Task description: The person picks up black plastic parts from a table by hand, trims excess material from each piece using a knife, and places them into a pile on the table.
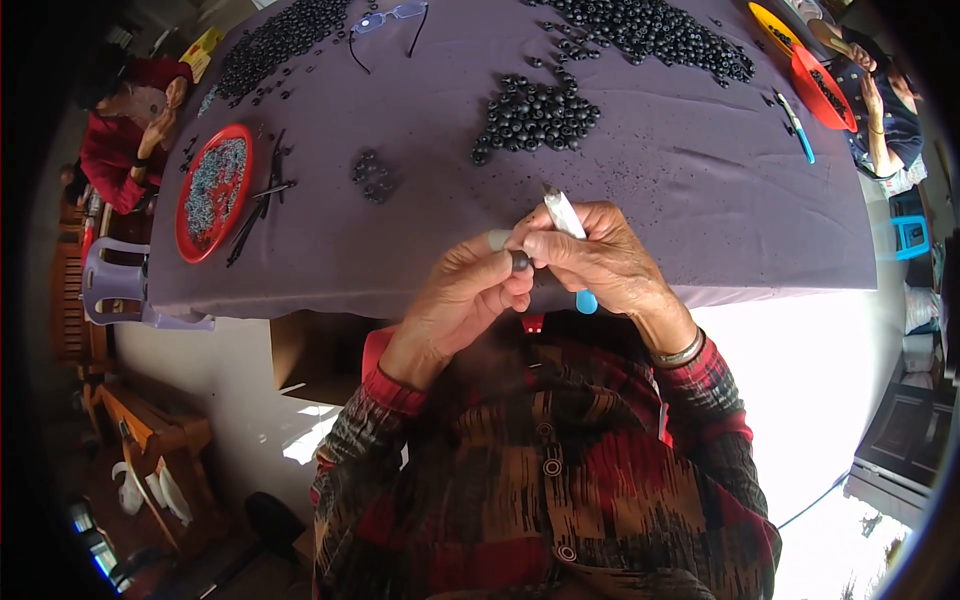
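Above the near edge of the purple-covered table, my two hands meet. My left hand (450, 290) is closed, pinching a small dark round rubber-like part (519, 261) between thumb and fingers. A pale cover (499, 239) sits on one of its fingertips. In my closed right hand (610, 262) lies a slim pen-shaped tool (564, 213) with a white wrapped shaft and a blue end. Its dark tip points up and away from me, and the right fingertips touch the left ones beside the part. Beyond my hands lies a pile of black ring-shaped parts (540, 115).
A red tray (246, 135) of small bluish-grey bits stands at left, with black tweezers (262, 205) beside it. Larger black piles (640, 35) and eyeglasses (390, 16) lie farther back. At right are a similar tool (797, 128) and a red bowl (838, 117). People sit at both sides.
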{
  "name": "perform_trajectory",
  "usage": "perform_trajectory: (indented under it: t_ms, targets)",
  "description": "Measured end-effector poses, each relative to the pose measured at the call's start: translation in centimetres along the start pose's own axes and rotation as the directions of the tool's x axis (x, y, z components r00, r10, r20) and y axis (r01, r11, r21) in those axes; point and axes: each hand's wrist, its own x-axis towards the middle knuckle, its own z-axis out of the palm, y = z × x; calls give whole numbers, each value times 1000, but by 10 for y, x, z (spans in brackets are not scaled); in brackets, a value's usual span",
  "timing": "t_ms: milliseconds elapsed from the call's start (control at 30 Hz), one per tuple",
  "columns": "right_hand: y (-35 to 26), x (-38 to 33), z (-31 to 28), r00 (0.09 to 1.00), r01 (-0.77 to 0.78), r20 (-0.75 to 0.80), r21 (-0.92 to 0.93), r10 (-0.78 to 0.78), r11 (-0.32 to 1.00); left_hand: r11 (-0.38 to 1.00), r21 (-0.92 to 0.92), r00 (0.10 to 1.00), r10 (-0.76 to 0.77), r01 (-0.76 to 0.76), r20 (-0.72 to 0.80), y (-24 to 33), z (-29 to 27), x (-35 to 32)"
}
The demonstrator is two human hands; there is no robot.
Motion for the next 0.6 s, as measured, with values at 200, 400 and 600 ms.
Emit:
perform_trajectory:
  t_ms: [200, 400, 600]
  targets:
    - [14, 3, 1, 981, 148, 113, 71, -156, 986, 1000, 14, 1000, -5, 5, 17, 3, 2, -1]
    - [7, 1, -1, 993, 65, 92, 66, -71, 996, 998, 14, 998, -57, 57, 38, 3, -2, -1]
    - [6, 3, -4, 998, 61, 20, -57, -60, 996, 996, 48, 997, -73, 74, -11, -1, 0, 0]
